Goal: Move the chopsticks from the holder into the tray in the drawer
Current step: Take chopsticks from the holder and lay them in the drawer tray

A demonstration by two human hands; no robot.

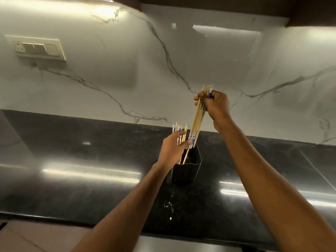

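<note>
While your right hand [216, 105] holds a bunch of wooden chopsticks [197, 120] up high, its grip tight around their tops, their low ends hang just above the black holder [189, 170] on the dark table [91, 151]. Your left hand [172, 150] has its grip curled round the other chopsticks [177, 127] that stand in the holder.

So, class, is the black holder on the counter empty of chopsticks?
No: the left hand grips several chopsticks that stand in the holder.

Dim, counter [91, 171] glare, edges warped
</note>
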